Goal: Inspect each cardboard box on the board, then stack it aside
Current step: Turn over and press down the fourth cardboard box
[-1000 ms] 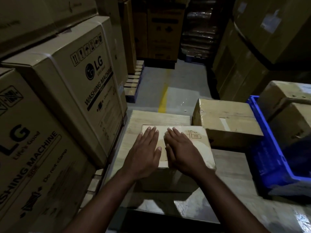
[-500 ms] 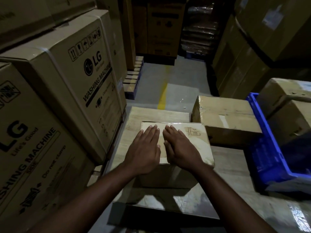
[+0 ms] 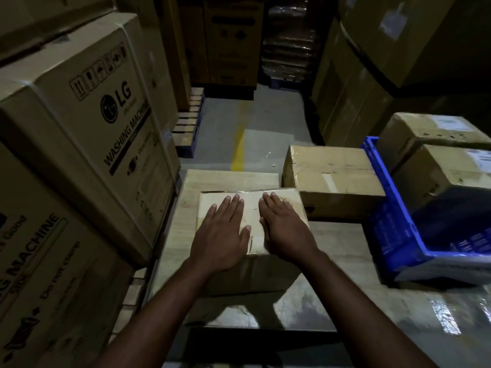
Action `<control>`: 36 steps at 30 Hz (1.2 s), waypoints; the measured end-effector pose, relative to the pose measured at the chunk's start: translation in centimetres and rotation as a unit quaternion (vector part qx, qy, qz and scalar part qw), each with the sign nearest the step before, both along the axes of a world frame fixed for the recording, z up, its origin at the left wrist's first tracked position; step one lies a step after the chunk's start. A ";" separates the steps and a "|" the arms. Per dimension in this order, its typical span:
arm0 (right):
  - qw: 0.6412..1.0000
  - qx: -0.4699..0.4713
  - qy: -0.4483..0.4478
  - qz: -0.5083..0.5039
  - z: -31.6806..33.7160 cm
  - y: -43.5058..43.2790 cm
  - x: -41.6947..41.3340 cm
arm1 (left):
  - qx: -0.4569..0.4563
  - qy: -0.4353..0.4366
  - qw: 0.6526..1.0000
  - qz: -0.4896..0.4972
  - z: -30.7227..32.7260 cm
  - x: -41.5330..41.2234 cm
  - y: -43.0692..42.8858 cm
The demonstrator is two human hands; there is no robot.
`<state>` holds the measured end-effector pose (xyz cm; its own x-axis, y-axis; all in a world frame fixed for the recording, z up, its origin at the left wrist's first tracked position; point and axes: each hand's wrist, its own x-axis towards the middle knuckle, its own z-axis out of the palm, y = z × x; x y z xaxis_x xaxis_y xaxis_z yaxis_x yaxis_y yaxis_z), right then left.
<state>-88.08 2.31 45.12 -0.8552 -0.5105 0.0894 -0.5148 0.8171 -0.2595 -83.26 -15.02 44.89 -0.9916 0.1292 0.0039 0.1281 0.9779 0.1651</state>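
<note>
On the wooden board (image 3: pixel 228 179), near its left side, the small cardboard box (image 3: pixel 251 208) was pressed from above by both hands. The left hand (image 3: pixel 221 235) and the right hand (image 3: pixel 285 229) were laid flat side by side on its top, fingers straight and together, with nothing gripped by either.

With palms only resting on the lid, no hold was had on the sides. If a lift were tried from this pose, the box would probably slip, and a forward push would likely slide it across the smooth board. A larger taped box (image 3: pixel 329 176) stood just beside its far right corner, and whether the two touched could not be told. A sideways move could knock one against the other or against the blue crate (image 3: pixel 393 235) further right. The light was dim, so dents or torn tape could be missed during inspection.

On the upper carton (image 3: pixel 87 123) at the left, "LG" and "WASHING MACHINE" were printed below a row of handling symbols. On the lower carton (image 3: pixel 39 261), "MACHINE" and "Do not clamp" could be read. A small mark on the box lid was mostly covered by the right fingers (image 3: pixel 273 200) and could not be read. White labels on the boxes in the crate (image 3: pixel 435 176) were too blurred to make out.
</note>
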 end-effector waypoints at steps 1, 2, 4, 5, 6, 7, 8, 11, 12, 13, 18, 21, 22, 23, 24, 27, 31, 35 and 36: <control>1.000 -0.004 -0.004 0.001 0.1 0.1 0.0 | 0.001 0.000 1.000 0.003 0.0 0.0 0.0; 1.000 -0.011 -0.012 0.003 0.2 0.2 0.0 | 0.002 -0.001 1.000 0.008 0.1 0.0 0.1; 0.999 -0.042 -0.035 0.007 0.7 0.6 0.0 | 0.007 -0.008 1.000 0.015 0.7 0.0 0.3; 0.997 -0.061 -0.045 0.004 1.1 0.9 0.0 | 0.006 -0.012 1.000 0.010 1.0 -0.2 0.7; 0.996 -0.070 -0.053 -0.004 1.5 1.4 -0.1 | 0.006 -0.012 1.000 -0.001 1.3 -0.4 1.2; 0.996 -0.067 -0.052 -0.016 1.8 1.9 -0.3 | 0.009 -0.009 1.000 -0.015 1.6 -0.6 1.8; 0.997 -0.051 -0.041 -0.027 2.0 2.5 -0.5 | 0.015 -0.008 0.999 -0.028 1.7 -0.8 2.6; 0.998 0.006 -0.032 -0.046 1.3 3.9 -0.7 | 0.005 -0.006 0.998 -0.054 1.3 -1.2 4.4; 0.998 0.003 -0.045 -0.053 0.9 4.0 -0.6 | -0.003 -0.007 0.998 -0.057 1.1 -1.2 4.5; 0.997 -0.012 -0.056 -0.058 0.5 4.0 -0.5 | -0.006 -0.006 0.998 -0.058 0.9 -1.3 4.5; 0.995 -0.044 -0.061 -0.067 -0.5 3.8 -0.9 | 0.009 0.002 0.998 -0.059 0.8 -1.4 4.1; 0.993 -0.078 -0.064 -0.060 -0.7 4.0 -0.9 | 0.037 0.009 0.998 -0.048 0.8 -1.3 4.2; 0.990 -0.108 -0.072 -0.056 -0.5 4.1 -0.7 | 0.045 0.010 0.998 -0.042 0.8 -1.1 4.1; 0.984 -0.145 -0.084 -0.055 -0.4 4.2 -0.5 | 0.048 0.011 0.998 -0.035 0.8 -1.0 3.8; 0.977 -0.182 -0.098 -0.057 -0.5 4.5 -0.3 | 0.045 0.012 0.999 -0.027 0.8 -0.8 3.3; 0.929 -0.317 -0.164 -0.098 -0.8 5.5 0.6 | 0.039 0.025 0.999 0.019 1.1 -0.3 0.5; 0.830 -0.479 -0.247 -0.147 -2.0 5.6 2.1 | 0.068 0.035 0.988 0.133 0.0 1.1 -3.2; 0.780 -0.540 -0.266 -0.172 -1.6 5.0 3.0 | 0.202 0.003 0.967 0.152 -0.4 2.0 -2.9; 0.778 -0.541 -0.266 -0.176 -1.3 4.8 3.0 | 0.223 0.006 0.964 0.148 -0.3 2.0 -2.9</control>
